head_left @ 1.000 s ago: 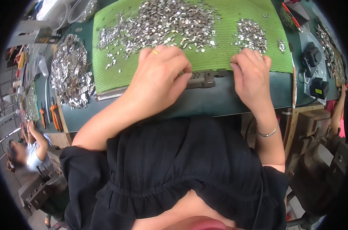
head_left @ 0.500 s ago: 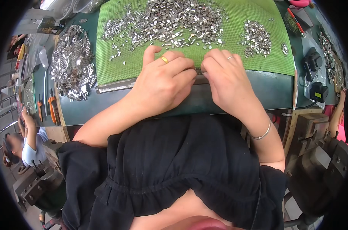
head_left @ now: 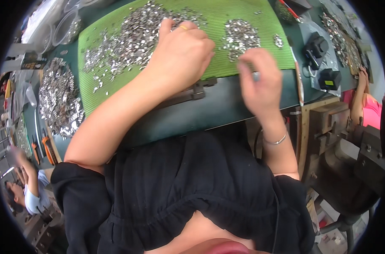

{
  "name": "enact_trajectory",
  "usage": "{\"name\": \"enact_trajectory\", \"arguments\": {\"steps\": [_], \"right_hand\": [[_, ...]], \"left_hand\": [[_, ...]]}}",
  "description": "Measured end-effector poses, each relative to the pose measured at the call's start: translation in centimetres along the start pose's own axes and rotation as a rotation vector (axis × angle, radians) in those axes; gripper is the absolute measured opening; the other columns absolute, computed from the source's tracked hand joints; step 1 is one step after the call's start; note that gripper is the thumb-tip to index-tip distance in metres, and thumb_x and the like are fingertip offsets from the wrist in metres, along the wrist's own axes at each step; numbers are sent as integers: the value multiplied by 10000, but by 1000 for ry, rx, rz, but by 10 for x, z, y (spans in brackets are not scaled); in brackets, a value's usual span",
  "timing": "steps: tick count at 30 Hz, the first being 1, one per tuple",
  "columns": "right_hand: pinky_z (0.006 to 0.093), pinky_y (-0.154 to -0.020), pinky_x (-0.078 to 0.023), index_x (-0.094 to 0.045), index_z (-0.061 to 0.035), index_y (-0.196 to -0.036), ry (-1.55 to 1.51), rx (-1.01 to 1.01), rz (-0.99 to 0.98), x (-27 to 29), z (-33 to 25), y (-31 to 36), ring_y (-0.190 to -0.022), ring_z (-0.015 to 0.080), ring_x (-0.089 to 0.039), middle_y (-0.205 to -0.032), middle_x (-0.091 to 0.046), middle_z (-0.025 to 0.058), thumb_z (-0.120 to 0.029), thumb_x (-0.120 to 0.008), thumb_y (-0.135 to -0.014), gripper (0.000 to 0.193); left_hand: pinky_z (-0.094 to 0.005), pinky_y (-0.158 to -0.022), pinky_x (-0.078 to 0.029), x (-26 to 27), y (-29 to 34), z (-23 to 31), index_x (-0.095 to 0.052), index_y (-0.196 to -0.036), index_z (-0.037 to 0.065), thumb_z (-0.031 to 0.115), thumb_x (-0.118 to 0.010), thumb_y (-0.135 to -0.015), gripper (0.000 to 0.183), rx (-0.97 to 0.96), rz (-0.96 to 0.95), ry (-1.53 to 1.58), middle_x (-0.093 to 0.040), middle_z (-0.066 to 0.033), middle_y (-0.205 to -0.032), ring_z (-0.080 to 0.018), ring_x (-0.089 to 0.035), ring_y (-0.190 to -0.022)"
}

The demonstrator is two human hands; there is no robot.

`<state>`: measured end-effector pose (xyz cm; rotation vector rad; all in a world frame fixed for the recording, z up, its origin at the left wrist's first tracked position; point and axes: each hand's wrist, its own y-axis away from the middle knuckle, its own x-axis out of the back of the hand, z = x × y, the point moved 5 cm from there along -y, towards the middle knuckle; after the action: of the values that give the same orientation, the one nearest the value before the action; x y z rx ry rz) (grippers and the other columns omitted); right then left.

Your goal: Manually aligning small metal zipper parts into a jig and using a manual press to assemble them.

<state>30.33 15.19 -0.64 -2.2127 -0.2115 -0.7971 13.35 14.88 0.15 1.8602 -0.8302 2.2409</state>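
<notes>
My left hand (head_left: 182, 53) reaches over the green ribbed mat (head_left: 218, 63), at the near right side of a large pile of small silvery metal pieces (head_left: 144, 31). Its fingertips curl down out of sight, so what they touch is hidden. My right hand (head_left: 262, 82) is raised over the mat's near edge, below a smaller heap of the same pieces (head_left: 243, 36). Motion blurs its thumb and fingers, and no held thing can be made out. Between the hands, a dark metal bar-like fixture (head_left: 196, 90) lies along the mat's near edge, partly covered by my left forearm.
Shiny metal strips (head_left: 59, 97) lie heaped at the left, near orange-handled pliers (head_left: 48, 150) and clear plastic tubs (head_left: 67, 27). Black box-shaped devices (head_left: 329, 79) stand at the right, beside another metal pile (head_left: 338, 40). Other people work at both sides.
Both hands were together at the fixture and have now parted. The left has moved up to the big pile, the right to the right. The view has shifted and tilted, and the fixture shows more.
</notes>
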Motion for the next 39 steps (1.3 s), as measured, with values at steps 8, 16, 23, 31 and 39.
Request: {"name": "enact_trajectory", "arguments": {"steps": [8, 16, 23, 31, 39], "right_hand": [[422, -841, -477, -708, -68, -1051, 391, 3, 17, 61, 113, -18, -966, 339, -613, -1043, -666, 133, -106, -703, -836, 218], [448, -799, -502, -708, -18, -990, 614, 3, -137, 40, 121, -24, -952, 318, -663, -1068, -699, 113, -124, -698, -842, 182], [435, -813, -443, -657, -57, -884, 573, -27, -88, 39, 107, -19, -927, 297, -633, -973, -663, 64, -68, -694, -818, 77], [412, -812, -393, -668, -74, -850, 479, -5, -46, 45, 66, 3, -918, 260, -588, -940, -630, 31, -47, -700, -786, 77], [403, -792, -388, -685, -61, -830, 189, -238, 8, 41, 88, 18, -866, 280, -592, -868, -633, 43, -29, -671, -817, 38]], "left_hand": [[-535, -969, -371, -23, -25, 15, -718, -738, 84, 84, -654, -746, 65, -72, -29, -62, -645, -61, -812, -255, -609, -953], [-515, -928, -375, -18, -21, 3, -755, -930, 104, 84, -686, -777, 170, -43, -51, 17, -640, -17, -959, -229, -584, -1009], [-514, -937, -373, -16, -22, 4, -752, -866, 103, 127, -717, -802, 77, -52, -29, 32, -615, -17, -945, -225, -579, -997], [-544, -1005, -363, -10, -19, 20, -689, -800, 62, 93, -620, -789, 76, -162, 56, -88, -593, -58, -944, -249, -568, -1040], [-519, -1002, -373, -8, -14, 31, -659, -828, 57, 86, -622, -780, 67, -220, -133, -14, -581, -66, -926, -245, -572, -998]]}}
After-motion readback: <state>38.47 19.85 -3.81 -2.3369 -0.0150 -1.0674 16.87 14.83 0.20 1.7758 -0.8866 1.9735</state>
